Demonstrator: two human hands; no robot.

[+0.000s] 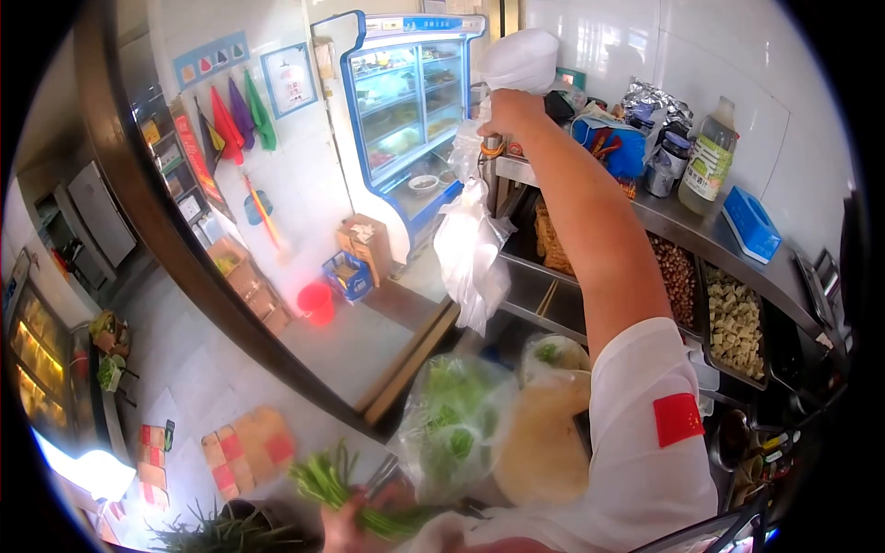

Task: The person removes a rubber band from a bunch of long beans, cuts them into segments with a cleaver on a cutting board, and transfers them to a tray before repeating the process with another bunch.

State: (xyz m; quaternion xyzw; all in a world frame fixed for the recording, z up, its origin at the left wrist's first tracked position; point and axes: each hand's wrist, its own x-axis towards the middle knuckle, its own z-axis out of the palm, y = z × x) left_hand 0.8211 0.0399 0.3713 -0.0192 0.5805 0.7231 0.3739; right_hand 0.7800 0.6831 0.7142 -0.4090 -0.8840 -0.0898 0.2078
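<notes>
My left hand (343,523), low in the view, is wrapped round a bunch of green vegetable stalks (323,475). My right arm stretches up and away over the counter. At its end my right hand (513,112) has bent fingers at a clear plastic bag (467,147); the fingertips are partly hidden. Below it hangs a bunch of white plastic bags (470,249). A clear bag of leafy greens (456,415) lies beside a round wooden chopping board (544,442). A knife blade (383,475) shows near my left hand.
Trays of brown pieces (678,276) and pale cubes (735,323) sit under a steel shelf (691,235). On the shelf stand a large bottle (710,157), jars (666,166) and a blue box (751,224). Beyond are a display fridge (415,120) and a red bucket (316,302).
</notes>
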